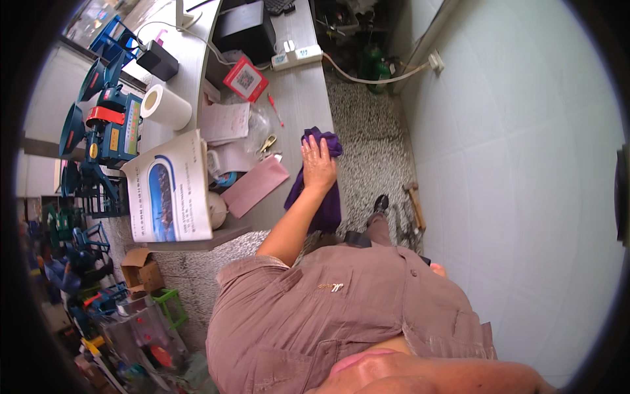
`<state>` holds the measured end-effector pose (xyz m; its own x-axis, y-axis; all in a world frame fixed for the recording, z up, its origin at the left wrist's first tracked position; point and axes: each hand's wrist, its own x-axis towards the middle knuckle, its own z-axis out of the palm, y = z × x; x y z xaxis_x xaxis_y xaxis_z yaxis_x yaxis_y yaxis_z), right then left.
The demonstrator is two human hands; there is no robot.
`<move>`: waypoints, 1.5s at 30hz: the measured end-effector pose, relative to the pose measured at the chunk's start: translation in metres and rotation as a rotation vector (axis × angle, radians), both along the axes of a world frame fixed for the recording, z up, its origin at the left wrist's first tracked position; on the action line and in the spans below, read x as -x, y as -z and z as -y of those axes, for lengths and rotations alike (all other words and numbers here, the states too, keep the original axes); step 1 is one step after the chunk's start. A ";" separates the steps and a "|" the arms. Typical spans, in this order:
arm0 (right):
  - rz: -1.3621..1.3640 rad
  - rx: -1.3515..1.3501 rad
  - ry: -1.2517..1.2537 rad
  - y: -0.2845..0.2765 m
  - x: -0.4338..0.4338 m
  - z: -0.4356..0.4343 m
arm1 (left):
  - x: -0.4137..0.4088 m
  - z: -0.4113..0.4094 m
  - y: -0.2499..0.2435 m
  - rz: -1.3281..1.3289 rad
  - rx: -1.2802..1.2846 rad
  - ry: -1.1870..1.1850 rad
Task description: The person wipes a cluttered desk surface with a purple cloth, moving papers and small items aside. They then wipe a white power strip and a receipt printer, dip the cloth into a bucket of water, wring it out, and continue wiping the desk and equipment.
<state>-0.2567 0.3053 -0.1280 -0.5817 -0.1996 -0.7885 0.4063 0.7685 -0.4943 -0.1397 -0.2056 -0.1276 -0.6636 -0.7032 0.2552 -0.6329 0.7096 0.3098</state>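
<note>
My left hand lies flat on a bunched purple cloth at the right edge of the grey desk. Its fingers are stretched out and slightly apart, pointing at the gathered far end of the cloth. Left of the hand is a folded pink paper. Beyond that are a small metal clip-like item and a red pen. A bit of skin at the right side of my body may be my right hand; the shirt hides most of it, and its fingers cannot be made out.
A red stand with a printed code, a power strip and a black box are farther back. On the left are a printed booklet, a paper roll and blue machines. A hammer leans near the wall.
</note>
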 end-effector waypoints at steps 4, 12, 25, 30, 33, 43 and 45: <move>-0.030 -0.004 -0.182 0.002 0.101 0.040 | 0.060 0.064 0.013 -0.051 0.073 -0.134; 0.051 0.180 -0.304 0.009 0.299 0.189 | 0.092 0.086 0.000 -0.049 0.002 -0.026; 0.425 0.430 -0.817 -0.053 0.282 0.498 | 0.045 0.024 -0.069 -0.562 -0.635 -0.397; 0.306 0.457 -0.849 -0.076 0.322 0.580 | 0.072 0.104 -0.076 -0.953 -0.902 -0.519; 0.418 0.471 -0.778 -0.097 0.346 0.613 | 0.126 0.142 -0.119 -1.192 -1.233 -0.468; 1.062 0.905 -0.486 -0.165 0.358 0.729 | 0.279 0.282 -0.223 -1.184 -0.938 -0.115; 1.194 0.989 -0.442 -0.168 0.363 0.759 | 0.294 0.306 -0.201 -0.652 -0.337 -0.064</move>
